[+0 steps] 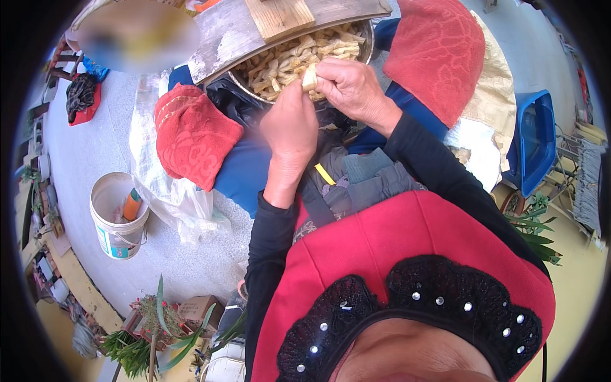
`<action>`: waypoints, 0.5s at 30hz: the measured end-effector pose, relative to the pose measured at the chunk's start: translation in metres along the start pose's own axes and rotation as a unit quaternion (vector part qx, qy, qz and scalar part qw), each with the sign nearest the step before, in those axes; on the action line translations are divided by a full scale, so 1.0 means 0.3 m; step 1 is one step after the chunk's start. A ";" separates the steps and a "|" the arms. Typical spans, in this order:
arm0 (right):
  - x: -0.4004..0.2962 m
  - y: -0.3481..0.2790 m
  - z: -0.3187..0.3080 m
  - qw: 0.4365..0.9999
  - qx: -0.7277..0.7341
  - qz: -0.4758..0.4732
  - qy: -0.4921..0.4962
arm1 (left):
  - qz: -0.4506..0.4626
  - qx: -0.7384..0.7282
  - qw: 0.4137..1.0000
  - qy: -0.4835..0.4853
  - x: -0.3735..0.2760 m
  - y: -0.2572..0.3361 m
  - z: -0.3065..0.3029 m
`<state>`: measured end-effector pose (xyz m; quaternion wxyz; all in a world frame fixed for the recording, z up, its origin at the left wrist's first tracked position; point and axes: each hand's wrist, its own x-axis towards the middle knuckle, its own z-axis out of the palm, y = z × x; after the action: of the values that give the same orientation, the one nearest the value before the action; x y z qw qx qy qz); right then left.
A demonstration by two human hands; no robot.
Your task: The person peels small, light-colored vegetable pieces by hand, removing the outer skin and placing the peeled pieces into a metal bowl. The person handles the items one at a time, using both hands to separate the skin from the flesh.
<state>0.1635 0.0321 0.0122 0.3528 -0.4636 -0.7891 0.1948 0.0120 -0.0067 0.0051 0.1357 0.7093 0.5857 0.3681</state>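
Observation:
Between my two hands, in front of my lap, is a pale yellow strip (310,78), folded or looped. The fingertips of my left hand (290,122) pinch its lower left end. My right hand (351,88) grips it from the right with thumb and curled fingers. Just beyond, a round metal basin (370,43) holds a heap of pale yellow knotted strips (286,64); their exact material I cannot tell. A worn wooden board (219,43) lies across the basin's far side, with a lighter wood piece (281,19) on top. Black plastic (234,98) shows below the basin's near rim.
Red patterned cloths (198,136) cover both my knees. At left on the floor stands a white bucket (117,238) with an orange object (132,205) inside. A white plastic sack (152,157) lies beside my left leg. To the right is a blue plastic bin (530,143). Potted plants (162,329) stand behind me.

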 end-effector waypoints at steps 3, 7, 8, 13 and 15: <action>0.003 -0.010 0.002 0.998 0.043 0.044 -0.016 | 0.041 0.057 0.997 0.022 0.007 0.005 -0.017; -0.021 0.029 0.043 0.959 0.239 0.141 -0.060 | 0.104 0.041 0.992 0.066 0.012 -0.011 -0.003; -0.027 0.040 0.053 0.940 0.293 0.157 -0.071 | 0.115 0.034 0.990 0.078 0.009 -0.016 0.002; -0.024 0.021 0.067 0.825 0.504 0.239 -0.095 | 0.138 -0.045 0.983 0.110 -0.008 -0.044 0.023; -0.027 0.027 0.064 0.755 0.595 0.251 -0.114 | 0.123 -0.110 0.981 0.104 -0.002 -0.032 0.021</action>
<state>0.1569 0.0296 -0.0089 0.4034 -0.3164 -0.4035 0.7578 0.0092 -0.0029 -0.0056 0.1051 0.7145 0.4608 0.5159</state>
